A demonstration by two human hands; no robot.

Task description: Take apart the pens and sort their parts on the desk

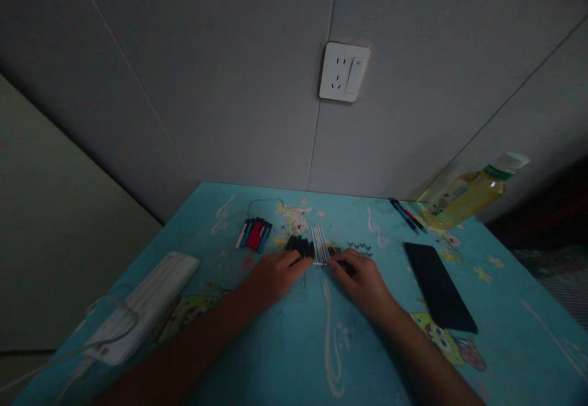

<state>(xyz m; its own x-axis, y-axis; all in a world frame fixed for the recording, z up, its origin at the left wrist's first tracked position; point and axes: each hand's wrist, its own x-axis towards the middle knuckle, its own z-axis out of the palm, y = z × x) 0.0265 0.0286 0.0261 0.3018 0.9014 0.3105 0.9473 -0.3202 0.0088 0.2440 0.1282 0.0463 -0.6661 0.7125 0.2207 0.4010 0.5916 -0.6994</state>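
Observation:
My left hand (278,271) and my right hand (361,277) meet near the middle of the table, fingers closed in a pinch. Between their fingertips lies a short stretch of a thin pale rod (320,264), which looks like a pen refill; both hands grip it. Just beyond it, several slim white pen refills (320,240) lie side by side, pointing away from me. Black pen parts (299,245) sit in a row by my left fingers. Small dark pieces (334,250) are partly hidden behind my right fingers.
Red, blue and white pen barrels (255,234) lie in a bundle at the left. Small curved pieces (359,248) are right of centre. Pens (407,215), a bottle of yellow liquid (473,195) and a dark flat slab (440,286) are at right; a white power strip (147,305) is left.

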